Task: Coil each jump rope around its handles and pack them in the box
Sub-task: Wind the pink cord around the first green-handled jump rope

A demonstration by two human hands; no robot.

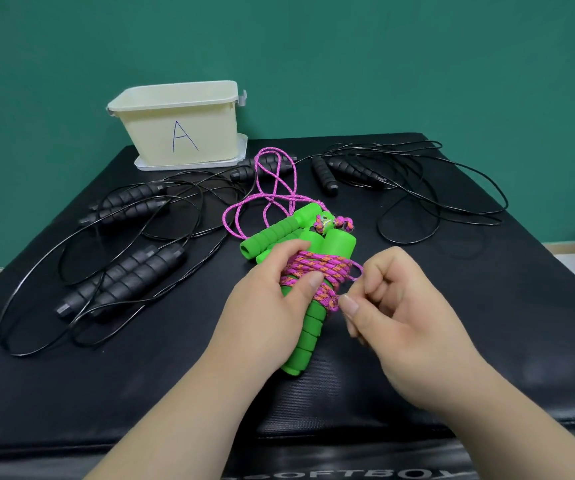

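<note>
My left hand (272, 303) grips a pair of green foam handles (308, 327) with pink cord (317, 271) wound around their middle; its thumb presses on the coil. My right hand (393, 306) pinches the pink cord's end beside the coil. A second pair of green handles (279, 233) lies just behind, its loose pink rope (272, 188) looping toward the back. The cream box marked "A" (182, 129) stands at the back left on its lid.
Black-handled jump ropes lie uncoiled on the black mat: two pairs at the left (123, 282), (127, 202), one at the back right (345, 171), another handle near the box (244, 173). Their thin black cords sprawl across the mat (452, 209).
</note>
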